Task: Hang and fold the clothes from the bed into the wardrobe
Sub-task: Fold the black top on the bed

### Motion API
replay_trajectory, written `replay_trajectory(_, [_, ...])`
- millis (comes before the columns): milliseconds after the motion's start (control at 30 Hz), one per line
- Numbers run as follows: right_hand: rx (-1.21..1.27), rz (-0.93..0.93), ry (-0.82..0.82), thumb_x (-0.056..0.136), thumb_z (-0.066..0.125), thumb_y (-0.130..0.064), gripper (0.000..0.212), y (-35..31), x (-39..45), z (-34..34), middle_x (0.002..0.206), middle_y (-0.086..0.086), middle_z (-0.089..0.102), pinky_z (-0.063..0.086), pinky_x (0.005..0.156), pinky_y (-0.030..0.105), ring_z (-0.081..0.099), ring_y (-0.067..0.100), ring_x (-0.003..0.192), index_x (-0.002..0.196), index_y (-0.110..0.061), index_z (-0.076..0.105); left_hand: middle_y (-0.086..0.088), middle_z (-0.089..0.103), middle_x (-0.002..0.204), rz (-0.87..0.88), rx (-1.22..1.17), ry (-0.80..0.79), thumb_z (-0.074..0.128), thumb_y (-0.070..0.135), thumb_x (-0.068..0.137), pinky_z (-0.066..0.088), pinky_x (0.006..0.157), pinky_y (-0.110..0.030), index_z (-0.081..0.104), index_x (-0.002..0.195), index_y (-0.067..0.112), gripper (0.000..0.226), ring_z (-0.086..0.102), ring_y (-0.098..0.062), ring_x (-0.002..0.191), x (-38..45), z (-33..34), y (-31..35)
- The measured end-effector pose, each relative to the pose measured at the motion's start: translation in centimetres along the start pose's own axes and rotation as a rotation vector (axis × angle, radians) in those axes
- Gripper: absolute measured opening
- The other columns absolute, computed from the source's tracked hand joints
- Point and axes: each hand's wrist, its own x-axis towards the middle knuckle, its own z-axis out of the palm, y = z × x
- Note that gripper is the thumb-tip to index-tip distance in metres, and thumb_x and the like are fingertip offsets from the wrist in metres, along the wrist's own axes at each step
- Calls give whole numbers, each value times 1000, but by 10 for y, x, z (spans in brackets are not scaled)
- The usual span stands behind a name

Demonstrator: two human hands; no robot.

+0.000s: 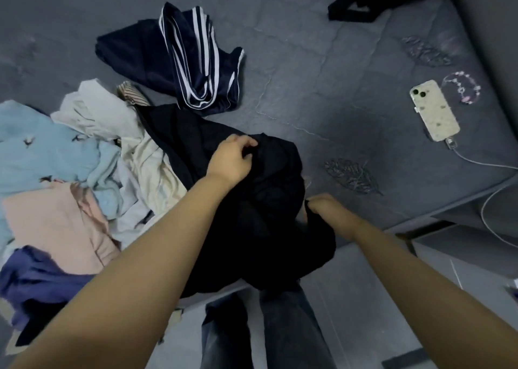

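Two bare arms reach out from the bottom of the view toward a soft black garment (252, 200). It lies bunched and wrinkled at the near edge of the bed (322, 60), and part of it hangs over the side. The left hand (231, 158) sits on top of the black cloth with its fingers curled, pinching a fold near the top. The right hand (322, 204) is lower and closer to the edge, and its fingers grip the cloth too.

Left of the black garment is a messy pile of clothes. It has a light blue piece (42, 150), a cream piece (112, 116), a pink piece (56, 223) that lies flatter, and a purple piece (33, 279). They all touch and lie partly over each other. Farther back lies a dark blue garment with white stripes (193, 60), crumpled, just beyond the pile.

The bed cover is gray and a bit wrinkled, with leaf shapes on it. Well apart on the right lies a phone (434, 110) in a pale speckled case, back side up, with a white cable (482, 161) plugged in. A bead bracelet (462, 87) lies just beside it.
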Motion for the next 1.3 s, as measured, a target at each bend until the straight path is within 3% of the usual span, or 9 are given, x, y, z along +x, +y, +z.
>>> replay_trajectory(167, [161, -129, 253, 95, 44, -12, 24, 32, -3, -9, 69, 10, 35, 28, 50, 24, 33, 16, 61, 71, -10, 42, 0, 17, 161, 292, 600, -416, 62, 17, 91, 11, 117, -44, 32, 150, 33, 68, 12, -22, 148, 52, 29, 20])
replay_trajectory(267, [53, -160, 337, 93, 48, -20, 27, 44, -3, -18, 68, 7, 40, 32, 62, 31, 38, 15, 65, 68, -11, 43, -4, 30, 153, 277, 754, -460, 67, 38, 88, 17, 114, -43, 31, 148, 31, 71, 27, -24, 141, 55, 49, 16])
replay_trajectory(467, [-580, -123, 200, 84, 71, -33, 49, 47, 8, -19, 123, 10, 59, 43, 97, 31, 55, 24, 114, 125, -12, 57, 2, 59, 72, -1, 32, -317, 53, 51, 95, 42, 72, -31, 61, 76, 20, 37, 60, -22, 80, 43, 33, 18])
replay_trajectory(567, [-293, -199, 125, 79, 75, -46, 90, 22, 3, 12, 150, -1, 35, 30, 110, 27, 35, 14, 138, 152, -21, 29, 4, 53, 67, 9, -328, -236, 59, 39, 95, 40, 73, -29, 61, 71, 15, 35, 51, -9, 67, 32, -8, 30])
replay_trajectory(667, [107, -291, 19, 72, 78, -54, 83, -16, -6, 55, 138, -27, 46, 39, 104, 18, 45, -5, 127, 141, -48, 33, -5, 51, 76, 70, -586, -286, 57, 34, 98, 40, 71, -27, 60, 81, 3, 36, 49, -14, 73, 13, -61, 51])
replay_trajectory(933, [107, -621, 235, 91, 66, -35, 8, -116, -80, 99, 85, -19, 71, 50, 73, 13, 65, -5, 81, 88, -29, 70, 10, 62, 66, 181, -718, -86, 53, 35, 100, 46, 58, -17, 57, 70, 23, 33, 58, -4, 61, -64, -240, 93])
replay_trajectory(1033, [-139, -714, 413, 98, 56, -24, 37, -155, -125, 76, 53, -13, 45, 36, 56, 23, 41, 1, 52, 62, -23, 51, 5, 63, 76, 203, -829, -18, 51, 41, 100, 50, 65, -22, 57, 73, 24, 32, 60, -8, 70, -100, -316, 93])
replay_trajectory(1200, [-168, -751, 511, 101, 49, -24, 32, -211, -210, 52, 62, 1, 48, 41, 65, 32, 44, 16, 60, 72, -13, 56, 8, 64, 76, 374, -891, 114, 49, 37, 100, 49, 70, -20, 60, 76, 26, 28, 61, -5, 72, -164, -413, 111])
replay_trajectory(1300, [-234, -852, 341, 94, 61, -32, 14, -247, -247, 86, 103, -11, 60, 44, 74, 15, 55, -1, 86, 105, -24, 60, 11, 60, 72, 487, -774, 37, 52, 41, 94, 46, 62, -15, 62, 70, 30, 28, 57, -2, 67, -199, -441, 132])
